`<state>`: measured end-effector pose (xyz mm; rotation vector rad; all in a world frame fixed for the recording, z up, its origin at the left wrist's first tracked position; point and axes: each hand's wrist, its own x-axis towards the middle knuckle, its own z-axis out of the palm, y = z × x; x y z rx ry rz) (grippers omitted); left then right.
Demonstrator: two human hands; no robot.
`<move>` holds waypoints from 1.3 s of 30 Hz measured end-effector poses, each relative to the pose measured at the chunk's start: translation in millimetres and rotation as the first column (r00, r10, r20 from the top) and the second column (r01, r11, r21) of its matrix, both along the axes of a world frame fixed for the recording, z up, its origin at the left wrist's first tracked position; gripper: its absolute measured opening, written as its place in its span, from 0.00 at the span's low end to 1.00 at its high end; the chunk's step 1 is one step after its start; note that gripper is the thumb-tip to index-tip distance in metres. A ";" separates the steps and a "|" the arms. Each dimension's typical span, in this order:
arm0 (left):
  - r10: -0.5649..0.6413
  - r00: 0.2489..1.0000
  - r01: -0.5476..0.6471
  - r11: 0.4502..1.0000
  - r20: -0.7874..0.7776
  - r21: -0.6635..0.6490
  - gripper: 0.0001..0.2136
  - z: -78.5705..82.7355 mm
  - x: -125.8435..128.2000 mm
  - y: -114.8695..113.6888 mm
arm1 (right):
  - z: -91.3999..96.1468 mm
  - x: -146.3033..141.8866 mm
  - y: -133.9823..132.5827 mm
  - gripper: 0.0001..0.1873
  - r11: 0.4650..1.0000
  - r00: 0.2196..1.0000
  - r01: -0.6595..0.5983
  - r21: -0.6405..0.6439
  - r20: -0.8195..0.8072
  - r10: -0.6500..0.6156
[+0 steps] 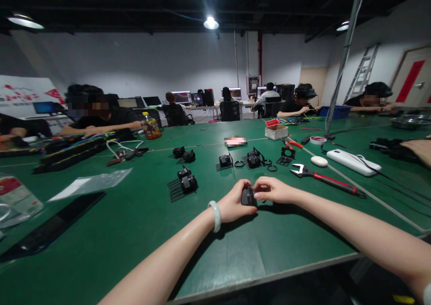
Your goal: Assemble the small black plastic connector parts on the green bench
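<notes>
Both my hands meet over the green table point(134, 233) on one small black part point(248, 197). My left hand point(235, 205), with a pale bangle on its wrist, wraps its fingers round the part's left side. My right hand point(273, 189) pinches the part's top right with thumb and fingertips. Beyond them lie more black parts: two on a ribbed black bracket point(183, 185), a pair point(184, 154), one on a bracket point(225, 161), another point(254, 159) with black rings point(272, 167) beside it.
A red-handled adjustable wrench point(323, 177) lies to the right, near a white oval object point(318, 161), a white power strip point(353, 162) and a small cardboard box point(276, 131). A clear plastic bag point(90, 184) and dark phone point(50, 228) lie left. Other people sit around the table.
</notes>
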<state>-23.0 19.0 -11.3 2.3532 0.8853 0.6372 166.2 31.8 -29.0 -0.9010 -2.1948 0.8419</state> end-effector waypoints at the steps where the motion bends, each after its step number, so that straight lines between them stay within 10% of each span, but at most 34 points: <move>1: -0.001 1.000 0.001 1.000 -0.001 0.001 0.24 0.2 0.1 0.1 | 0.5 0.0 -0.1 0.15 1.000 1.000 0.000 0.005 0.010 0.000; 19: -0.012 1.000 0.012 0.999 0.005 -0.039 0.24 6.1 1.2 -2.1 | 2.0 -0.6 -2.5 0.25 0.978 0.968 -0.166 -0.126 -0.212 0.137; 39: -0.012 1.000 0.013 1.000 0.018 -0.018 0.24 2.4 2.3 -1.4 | -0.1 -0.7 -2.7 0.18 0.997 0.989 -0.058 -0.049 -0.138 0.051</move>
